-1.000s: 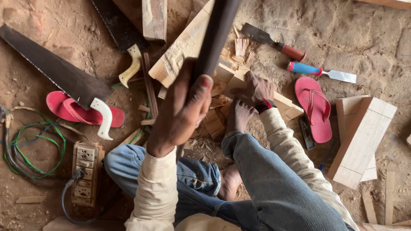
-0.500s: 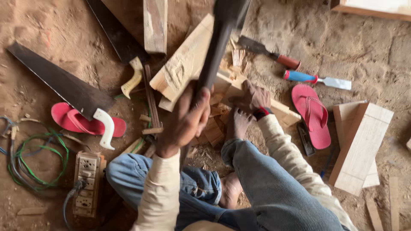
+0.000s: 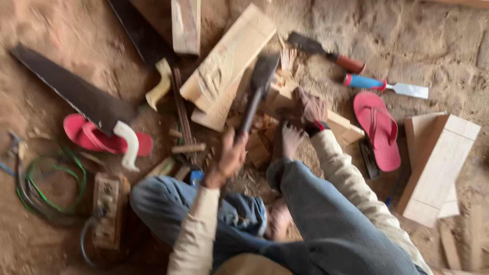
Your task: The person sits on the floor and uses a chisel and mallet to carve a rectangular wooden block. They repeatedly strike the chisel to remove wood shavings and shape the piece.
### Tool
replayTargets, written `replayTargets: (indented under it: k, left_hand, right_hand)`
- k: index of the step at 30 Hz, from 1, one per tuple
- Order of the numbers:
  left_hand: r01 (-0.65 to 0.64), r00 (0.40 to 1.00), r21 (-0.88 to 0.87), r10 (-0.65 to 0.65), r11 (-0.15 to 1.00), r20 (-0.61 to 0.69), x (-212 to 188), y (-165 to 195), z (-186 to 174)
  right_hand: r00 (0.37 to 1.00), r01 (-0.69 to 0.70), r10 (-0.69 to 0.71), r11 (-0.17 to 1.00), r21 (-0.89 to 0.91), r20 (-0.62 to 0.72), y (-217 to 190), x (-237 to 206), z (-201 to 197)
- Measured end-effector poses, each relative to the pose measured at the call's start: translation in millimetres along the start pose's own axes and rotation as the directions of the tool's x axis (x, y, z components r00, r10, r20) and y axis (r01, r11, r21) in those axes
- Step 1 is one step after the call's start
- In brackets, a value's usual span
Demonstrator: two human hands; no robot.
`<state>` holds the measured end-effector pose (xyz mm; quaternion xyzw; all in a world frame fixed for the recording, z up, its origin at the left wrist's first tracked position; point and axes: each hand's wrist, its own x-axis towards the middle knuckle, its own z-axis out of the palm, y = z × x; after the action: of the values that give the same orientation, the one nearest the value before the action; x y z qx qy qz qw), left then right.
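Observation:
My left hand point(image 3: 230, 159) grips the dark handle of a heavy chopping tool point(image 3: 261, 76), whose blurred head is down at the top of a pale wood block point(image 3: 342, 127). My right hand point(image 3: 308, 109) clasps that block from above, and my bare foot point(image 3: 290, 140) rests against it from the near side. Wood chips point(image 3: 259, 147) lie around the foot. A long pale plank point(image 3: 229, 56) lies just left of the tool head.
Two handsaws point(image 3: 81, 99) point(image 3: 153, 56) lie on the dirt floor at left with a red flip-flop point(image 3: 89, 137). Two chisels point(image 3: 326, 51) point(image 3: 384, 86), another flip-flop point(image 3: 379, 130) and a wooden box point(image 3: 440, 168) are at right. A socket strip point(image 3: 106, 209) and green cable point(image 3: 48, 188) lie near left.
The tool has swung down from its raised position near the camera onto the block. My left hand dropped with it. My right hand and foot stayed on the block.

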<state>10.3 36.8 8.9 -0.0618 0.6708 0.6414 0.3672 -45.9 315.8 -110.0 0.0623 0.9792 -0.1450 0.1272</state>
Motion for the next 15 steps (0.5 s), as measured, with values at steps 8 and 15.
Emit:
replayTargets:
  k: [8, 15]
  left_hand:
    - [-0.502, 0.864, 0.134, 0.503, 0.854, 0.026, -13, 72, -15]
    - [-0.093, 0.996, 0.010, 0.093, 0.996, 0.001, 12, -13, 14]
  right_hand:
    - [0.997, -0.049, 0.048, 0.999, 0.009, 0.068, -13, -6, -18]
    - [0.995, -0.015, 0.011, 0.999, 0.052, 0.095, 23, 15, 21]
